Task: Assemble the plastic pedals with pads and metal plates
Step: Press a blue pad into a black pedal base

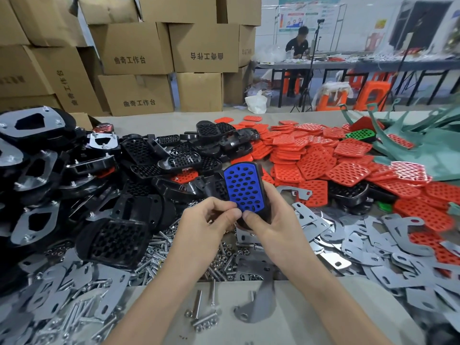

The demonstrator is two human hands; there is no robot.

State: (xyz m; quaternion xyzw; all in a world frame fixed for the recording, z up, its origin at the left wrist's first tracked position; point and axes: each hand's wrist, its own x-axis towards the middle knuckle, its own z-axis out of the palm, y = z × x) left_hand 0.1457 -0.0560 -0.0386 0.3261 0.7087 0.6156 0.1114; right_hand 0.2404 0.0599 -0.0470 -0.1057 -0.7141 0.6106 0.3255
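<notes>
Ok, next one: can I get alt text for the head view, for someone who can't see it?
The left hand and right hand hold a black plastic pedal over a cluttered table, thumbs on the lower edge of the blue perforated pad on its face. Around lie piles of black pedals, red pads, metal plates and bolts; cardboard boxes stand behind.

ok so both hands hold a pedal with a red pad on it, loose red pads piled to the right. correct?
No: the head view shows the pad on it is blue, not red. The left hand and right hand do hold the pedal, and loose red pads are piled to the right.
</notes>
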